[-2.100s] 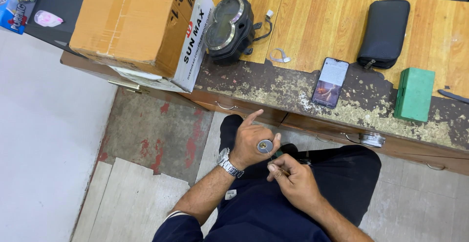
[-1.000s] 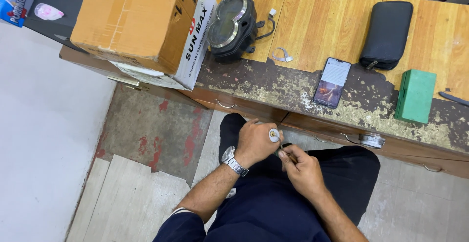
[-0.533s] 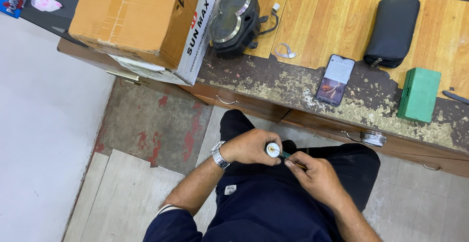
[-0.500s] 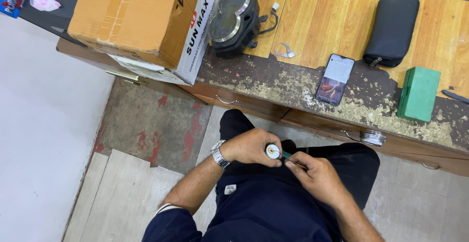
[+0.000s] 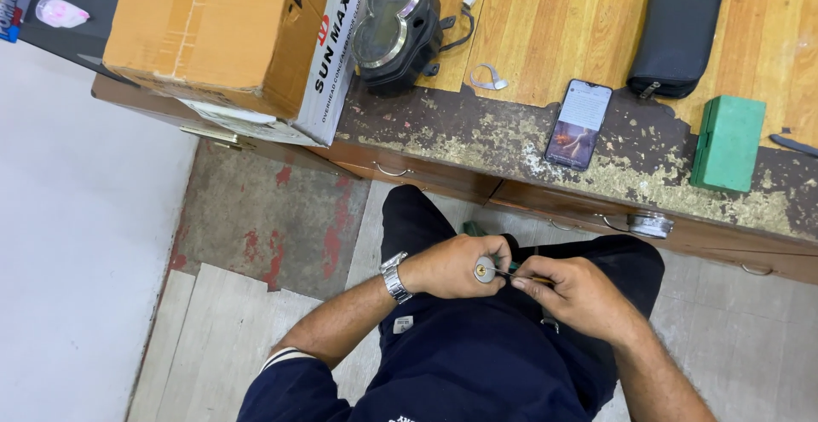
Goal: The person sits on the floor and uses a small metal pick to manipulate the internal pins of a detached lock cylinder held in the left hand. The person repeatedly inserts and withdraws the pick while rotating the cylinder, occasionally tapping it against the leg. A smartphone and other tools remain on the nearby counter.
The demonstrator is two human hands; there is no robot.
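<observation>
Small round silver part (image 5: 484, 269), brass centre, left hand (image 5: 452, 265) gripping

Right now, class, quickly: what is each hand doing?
Left hand: closed, holding a small round metal part.
Right hand: closed, holding a thin tool against it.

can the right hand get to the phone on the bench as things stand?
Probably yes. The phone lies bare on the bench, nothing over it, straight ahead of the right hand. But that hand holds a thin tool against the small round part in the left hand.
</observation>
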